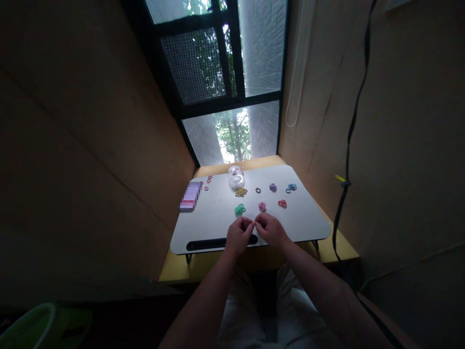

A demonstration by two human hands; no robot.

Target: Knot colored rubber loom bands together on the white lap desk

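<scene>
My left hand [240,234] and my right hand [271,229] meet over the front part of a white lap table [214,220]. On both, thumb and fingertips are pinched together, almost touching each other. What lies between the fingertips is too small to make out. Just beyond the hands are a pile of green loops [240,210] and a pink bunch of loops [262,207]. A red bunch [282,204] sits to the right of the pink one. Farther back lie gold loops [241,192], a single dark ring [258,190], a purple bunch [273,187] and blue loops [292,186].
A clear plastic container [236,178] stands at the table's back. Several red loops [209,179] lie near a blurred phone-like slab [190,196] at left. A black slotted strip [207,243] runs along the front edge. A dark strap [349,140] hangs at right; a window [234,131] is behind.
</scene>
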